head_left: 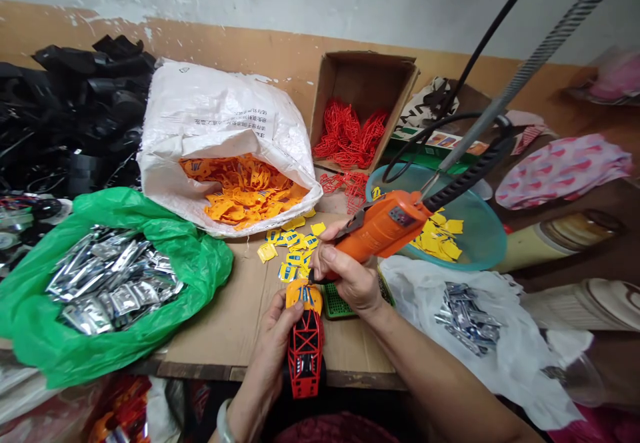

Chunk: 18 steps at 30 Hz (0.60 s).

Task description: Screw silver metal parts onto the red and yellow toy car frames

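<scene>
My left hand (273,349) grips a red lattice toy buggy body (305,356) upright on the cardboard, with a yellow-orange moulded piece (304,295) at its top end. My right hand (345,276) is closed around an orange electric screwdriver (380,233), which has a black cable running up and away. The screwdriver's dark tip (312,276) sits just above the yellow-orange piece, and I cannot tell if they touch. Loose yellow stickers (290,246) lie just beyond my hands. A small green grid tray (337,306) lies under my right hand.
A white woven sack (200,123) holds orange pieces, and a green bag (115,283) holds silver packets. A cardboard box (363,89) holds red frames. A teal basin (475,229) holds yellow pieces. A white bag (450,343) holds silver packets. Black parts (85,109) are heaped at the far left.
</scene>
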Available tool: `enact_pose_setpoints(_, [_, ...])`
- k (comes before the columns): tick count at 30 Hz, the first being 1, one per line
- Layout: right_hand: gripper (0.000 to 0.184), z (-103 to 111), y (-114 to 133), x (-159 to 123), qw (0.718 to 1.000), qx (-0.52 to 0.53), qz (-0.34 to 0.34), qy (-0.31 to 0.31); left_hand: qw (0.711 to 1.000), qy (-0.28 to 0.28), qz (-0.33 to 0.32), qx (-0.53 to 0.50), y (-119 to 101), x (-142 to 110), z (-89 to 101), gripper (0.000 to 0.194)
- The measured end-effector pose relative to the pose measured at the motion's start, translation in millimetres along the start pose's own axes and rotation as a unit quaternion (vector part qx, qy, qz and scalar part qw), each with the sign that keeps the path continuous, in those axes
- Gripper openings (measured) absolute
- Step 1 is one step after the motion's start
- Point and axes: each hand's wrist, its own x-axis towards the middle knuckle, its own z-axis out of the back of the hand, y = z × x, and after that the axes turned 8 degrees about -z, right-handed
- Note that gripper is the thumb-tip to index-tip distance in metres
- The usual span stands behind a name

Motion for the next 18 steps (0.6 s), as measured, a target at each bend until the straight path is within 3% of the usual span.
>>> enact_pose_setpoints(13, [0.025, 0.8, -6.5, -7.3, 0.998, -0.028, -0.036, 0.036, 1.0, 0.008, -0.01, 0.013, -2.0, -3.4, 2.0, 0.056])
enact_pose_setpoints(18, [0.02, 14.0, 2.4, 1.0, 0.999, -0.009, 0.015, -0.039, 1.0, 0.003, 0.001, 0.02, -2.2, -2.7, 1.7, 0.058])
